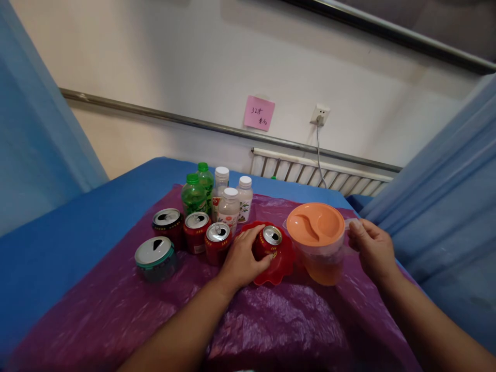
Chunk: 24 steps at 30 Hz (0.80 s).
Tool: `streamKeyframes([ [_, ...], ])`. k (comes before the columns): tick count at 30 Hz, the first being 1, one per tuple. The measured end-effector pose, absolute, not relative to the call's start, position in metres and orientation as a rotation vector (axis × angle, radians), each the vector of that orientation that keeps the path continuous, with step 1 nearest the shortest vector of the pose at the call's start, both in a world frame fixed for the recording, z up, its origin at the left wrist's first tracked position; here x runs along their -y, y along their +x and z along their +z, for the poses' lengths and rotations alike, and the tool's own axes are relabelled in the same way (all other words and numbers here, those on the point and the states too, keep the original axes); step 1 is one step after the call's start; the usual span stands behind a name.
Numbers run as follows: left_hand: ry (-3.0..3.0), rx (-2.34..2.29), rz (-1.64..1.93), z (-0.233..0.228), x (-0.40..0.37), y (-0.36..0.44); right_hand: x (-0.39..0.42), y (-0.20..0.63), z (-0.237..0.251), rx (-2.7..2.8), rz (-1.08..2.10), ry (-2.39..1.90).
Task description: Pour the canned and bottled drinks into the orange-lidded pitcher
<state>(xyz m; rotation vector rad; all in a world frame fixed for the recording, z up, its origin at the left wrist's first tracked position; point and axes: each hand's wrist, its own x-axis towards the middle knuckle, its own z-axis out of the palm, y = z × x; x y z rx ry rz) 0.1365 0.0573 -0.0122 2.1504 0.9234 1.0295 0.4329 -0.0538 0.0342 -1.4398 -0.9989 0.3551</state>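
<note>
Purple plastic sheeting (271, 320) covers the table before you. Your left hand (242, 258) wraps around a red can (268, 243) standing in a red scalloped bowl (279, 263); its silver top shows, and your fingers hide its label. Your right hand (370, 248) grips the handle of a clear pitcher (323, 253) with an orange lid, the handle itself hidden. Farther left stand four more cans (196, 230), then bottles (228, 199) behind.
</note>
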Motion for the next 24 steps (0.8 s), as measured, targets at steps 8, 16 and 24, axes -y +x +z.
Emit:
streamKeyframes([
  [8,2.162,-0.913,1.005,-0.014,-0.058,0.1371,0.054,0.4324,0.0345,0.98,0.38,-1.441],
  [16,2.152,-0.902,1.006,-0.0134,-0.0594,0.1373,0.054,0.4288,0.0382,1.025,0.343,-1.457],
  [24,2.149,-0.907,1.017,-0.012,-0.0589,0.137,0.054,0.429,0.0379,1.008,0.369,-1.444],
])
